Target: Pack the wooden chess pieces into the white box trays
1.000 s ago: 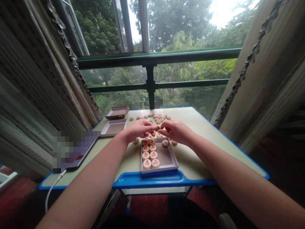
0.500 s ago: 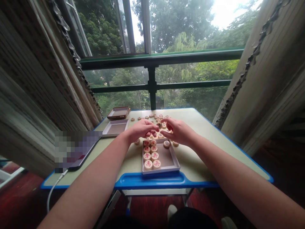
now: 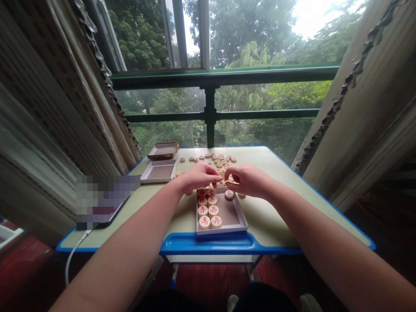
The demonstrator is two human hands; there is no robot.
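Observation:
A shallow grey tray point(image 3: 238, 216) lies near the table's front edge and holds several round wooden chess pieces point(image 3: 208, 210) with red characters, in two columns on its left side. One piece with a dark character point(image 3: 229, 194) sits at its far right corner. My left hand point(image 3: 199, 176) and my right hand point(image 3: 248, 180) hover just over the tray's far edge, fingertips curled towards each other in a pinch. What they pinch is too small to name. More loose pieces point(image 3: 218, 160) are scattered beyond the hands.
A second grey tray point(image 3: 159, 171) and a brown box lid point(image 3: 162, 151) stand at the far left of the table point(image 3: 286, 208). A phone with a cable point(image 3: 104, 208) lies at the left. A green window railing point(image 3: 224, 77) is behind the table.
Both hands have drawn slightly nearer, over the tray's far edge, still pinched together. The camera has shifted a little.

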